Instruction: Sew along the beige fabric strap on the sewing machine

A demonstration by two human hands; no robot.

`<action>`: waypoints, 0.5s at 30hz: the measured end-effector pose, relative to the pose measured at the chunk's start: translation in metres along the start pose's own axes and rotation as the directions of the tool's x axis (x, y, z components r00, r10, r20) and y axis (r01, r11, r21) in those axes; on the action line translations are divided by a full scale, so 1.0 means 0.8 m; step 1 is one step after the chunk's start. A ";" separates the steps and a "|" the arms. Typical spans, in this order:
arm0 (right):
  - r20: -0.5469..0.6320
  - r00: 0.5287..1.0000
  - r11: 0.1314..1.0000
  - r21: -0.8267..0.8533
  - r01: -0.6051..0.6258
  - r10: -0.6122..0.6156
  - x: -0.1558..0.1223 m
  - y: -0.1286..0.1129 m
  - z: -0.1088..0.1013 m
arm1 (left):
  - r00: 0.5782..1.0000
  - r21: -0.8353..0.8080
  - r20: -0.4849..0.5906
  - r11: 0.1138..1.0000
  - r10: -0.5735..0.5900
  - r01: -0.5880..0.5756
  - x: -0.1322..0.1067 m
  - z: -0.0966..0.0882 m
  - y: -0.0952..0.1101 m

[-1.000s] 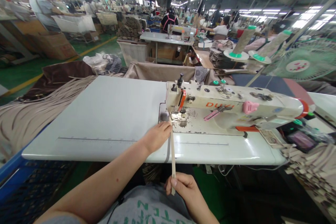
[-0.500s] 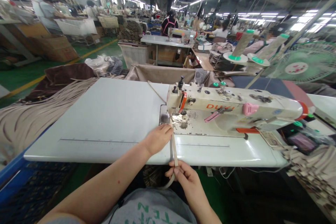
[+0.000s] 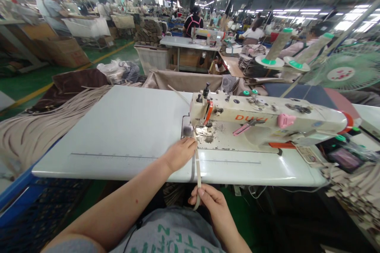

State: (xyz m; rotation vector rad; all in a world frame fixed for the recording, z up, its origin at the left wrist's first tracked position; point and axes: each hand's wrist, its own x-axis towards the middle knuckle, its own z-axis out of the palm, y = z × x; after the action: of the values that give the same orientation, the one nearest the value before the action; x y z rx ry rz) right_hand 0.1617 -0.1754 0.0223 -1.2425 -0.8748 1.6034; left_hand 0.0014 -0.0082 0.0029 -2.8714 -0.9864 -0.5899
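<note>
A narrow beige fabric strip (image 3: 198,172) runs from the needle area of a sewing machine (image 3: 237,116) toward me, over the table's front edge. My left hand (image 3: 183,151) rests on the table just in front of the presser foot, fingers closed together against the strip's left side. Below the table edge, my right hand (image 3: 210,197) pinches the same strip between thumb and fingers, and its tail curls down near my shirt. Behind the needle, another length of the strip (image 3: 178,93) sticks out to the back left. The left fingertips partly hide the strip.
Many loose beige strips (image 3: 50,122) hang over the table's left side. More cut strips (image 3: 356,189) are piled at the right. Thread cones (image 3: 277,49) and a green fan (image 3: 344,73) stand at the back right. A blue crate (image 3: 20,193) is at lower left.
The strip slants slightly less between my hands, and its tail now curls closer beneath my right hand. Behind the needle, the strip looks wider and shifted. The whole view has shifted slightly.
</note>
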 end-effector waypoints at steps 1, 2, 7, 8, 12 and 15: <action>0.002 1.000 1.000 -0.009 0.003 -0.003 -0.001 0.001 0.000 | 1.000 0.002 0.004 1.000 0.002 -0.002 0.000 0.000 0.000; 0.005 1.000 1.000 -0.018 0.006 -0.006 -0.002 0.001 0.000 | 1.000 0.003 0.012 1.000 0.005 -0.005 -0.001 0.000 0.000; 0.005 1.000 0.998 -0.063 0.028 -0.028 -0.002 0.001 -0.001 | 1.000 -0.012 0.029 1.000 0.003 -0.002 -0.001 -0.001 0.001; 0.007 1.000 0.997 -0.067 0.031 -0.030 -0.002 0.001 -0.001 | 1.000 -0.016 0.023 1.000 0.001 0.000 0.000 -0.001 0.001; 0.029 0.999 0.996 -0.074 0.041 -0.039 -0.002 -0.001 0.000 | 1.000 -0.014 0.014 1.000 -0.001 0.001 -0.001 0.002 0.000; 0.027 0.999 0.996 -0.073 0.045 -0.043 -0.003 -0.002 0.001 | 1.000 -0.008 0.031 1.000 0.003 -0.002 -0.003 0.006 -0.002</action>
State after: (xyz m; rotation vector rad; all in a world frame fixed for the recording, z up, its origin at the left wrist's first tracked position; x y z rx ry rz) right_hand 0.1617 -0.1774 0.0247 -1.2476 -0.9791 1.5671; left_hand 0.0007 -0.0077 -0.0025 -2.8970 -0.9866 -0.5519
